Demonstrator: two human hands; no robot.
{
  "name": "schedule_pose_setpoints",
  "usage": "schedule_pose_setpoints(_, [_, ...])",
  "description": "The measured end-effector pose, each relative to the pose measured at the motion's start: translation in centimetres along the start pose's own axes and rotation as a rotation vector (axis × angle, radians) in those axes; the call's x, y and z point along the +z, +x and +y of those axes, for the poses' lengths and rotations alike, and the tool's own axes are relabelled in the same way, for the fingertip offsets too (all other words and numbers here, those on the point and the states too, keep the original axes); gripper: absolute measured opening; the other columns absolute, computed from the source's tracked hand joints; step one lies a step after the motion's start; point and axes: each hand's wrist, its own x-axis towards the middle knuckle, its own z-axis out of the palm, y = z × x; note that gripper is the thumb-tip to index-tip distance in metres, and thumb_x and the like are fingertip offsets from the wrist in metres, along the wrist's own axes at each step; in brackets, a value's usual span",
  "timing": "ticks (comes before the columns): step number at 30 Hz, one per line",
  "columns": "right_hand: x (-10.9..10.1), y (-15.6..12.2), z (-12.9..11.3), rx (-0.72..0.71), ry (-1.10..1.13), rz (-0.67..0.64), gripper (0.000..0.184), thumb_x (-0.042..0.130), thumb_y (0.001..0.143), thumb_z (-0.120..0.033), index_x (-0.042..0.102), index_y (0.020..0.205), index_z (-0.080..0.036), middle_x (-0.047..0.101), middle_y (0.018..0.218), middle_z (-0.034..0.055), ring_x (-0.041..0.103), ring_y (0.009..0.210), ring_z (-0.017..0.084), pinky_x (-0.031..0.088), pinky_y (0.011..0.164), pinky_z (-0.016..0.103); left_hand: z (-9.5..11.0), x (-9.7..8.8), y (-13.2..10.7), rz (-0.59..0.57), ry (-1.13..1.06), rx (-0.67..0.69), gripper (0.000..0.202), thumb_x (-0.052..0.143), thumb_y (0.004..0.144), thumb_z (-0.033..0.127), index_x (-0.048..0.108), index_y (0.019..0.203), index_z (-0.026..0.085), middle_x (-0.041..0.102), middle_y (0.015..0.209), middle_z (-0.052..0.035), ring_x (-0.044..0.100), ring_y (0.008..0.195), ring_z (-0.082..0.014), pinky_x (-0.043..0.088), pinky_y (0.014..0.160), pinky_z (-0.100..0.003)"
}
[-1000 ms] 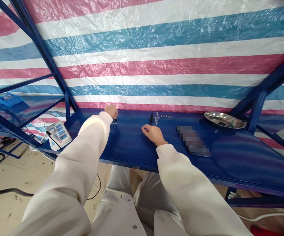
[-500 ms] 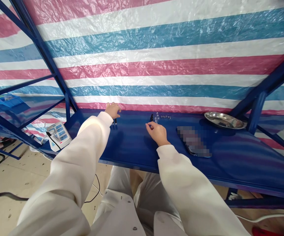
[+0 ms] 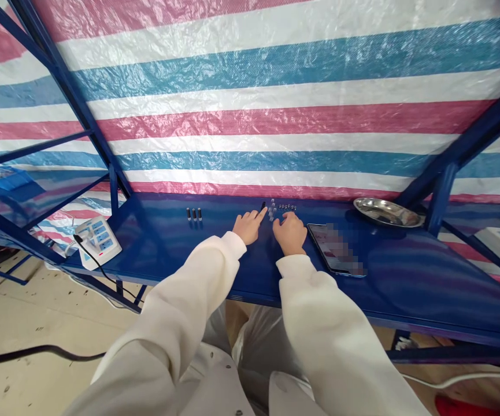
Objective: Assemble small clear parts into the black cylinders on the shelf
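Observation:
My left hand (image 3: 247, 227) is low over the blue table, its index finger stretched towards a small black piece (image 3: 263, 205) and touching or almost touching it. Just to the right, my right hand (image 3: 291, 233) has its fingers curled beside a column of small clear pieces (image 3: 271, 210); whatever they may hold is hidden. Behind that hand runs a row of small shiny metal pieces (image 3: 287, 207). Three short black cylinders with pale ends (image 3: 194, 214) stand side by side to the left, apart from both hands.
A phone (image 3: 336, 251), partly blurred, lies right of my right hand. Beyond it is a shallow metal dish (image 3: 388, 212). A white power strip (image 3: 97, 242) with a black plug sits at the table's left end. Blue frame posts (image 3: 447, 196) rise by a striped plastic sheet (image 3: 276, 121).
My left hand has moved right, from the black cylinders on the left to the black piece near my right hand. My right hand has shifted slightly right. Three cylinders now stand uncovered.

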Motion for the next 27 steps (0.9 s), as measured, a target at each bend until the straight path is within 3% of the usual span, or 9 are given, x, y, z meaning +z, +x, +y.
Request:
schedule_pose_setpoints(6, [1.0,0.0,0.1,-0.022,-0.053,-0.047,0.031,0.048,0.079,-0.027,0.058,0.104,-0.011,0.060,0.107,0.0167,0.049,0.103,0.030,0.033,0.081,0.042,0.1,1.5,1.7,0.050,0.015,-0.046,0.048,0.034,0.087,0.013,0.035,0.135,0.020,0.049,0.122,-0.0122,0.047,0.105,-0.0238,0.038,0.081,-0.038])
schedule_pose_setpoints(10, [2.0,0.3,0.3,-0.027,-0.071,-0.013,0.031,0.047,0.080,-0.030,0.061,0.101,-0.012,0.058,0.106,0.0171,0.046,0.103,0.031,0.030,0.082,0.045,-0.1,1.6,2.5,0.151,0.043,-0.025,0.031,0.038,0.088,0.014,0.054,0.114,0.017,0.055,0.113,-0.0109,0.051,0.099,-0.0222,0.037,0.081,-0.037])
schedule_pose_setpoints(15, [3.1,0.9,0.7,-0.042,-0.091,0.011,0.030,0.047,0.080,-0.033,0.064,0.096,-0.014,0.057,0.106,0.0164,0.041,0.104,0.031,0.026,0.084,0.048,-0.3,1.4,2.8,0.211,0.007,-0.049,0.020,0.042,0.087,0.013,0.061,0.091,0.014,0.061,0.098,-0.0099,0.055,0.093,-0.0218,0.038,0.079,-0.036])
schedule_pose_setpoints(23, [3.8,1.5,0.8,0.001,-0.085,-0.047,0.028,0.049,0.080,-0.033,0.067,0.092,-0.015,0.056,0.108,0.0144,0.041,0.105,0.030,0.026,0.086,0.049,-2.3,-1.0,0.3,0.396,-0.390,-0.151,0.003,0.061,0.076,0.017,0.063,0.074,0.018,0.065,0.083,-0.0032,0.059,0.075,-0.0154,0.043,0.070,-0.028])
schedule_pose_setpoints(27, [4.0,1.7,0.8,0.009,-0.090,-0.060,0.028,0.049,0.080,-0.033,0.067,0.092,-0.015,0.056,0.108,0.0148,0.040,0.105,0.031,0.026,0.085,0.049,-3.7,-0.5,-1.5,0.533,-0.584,-0.183,0.003,0.064,0.073,0.016,0.062,0.071,0.017,0.065,0.078,-0.0020,0.057,0.067,-0.0127,0.046,0.068,-0.027])
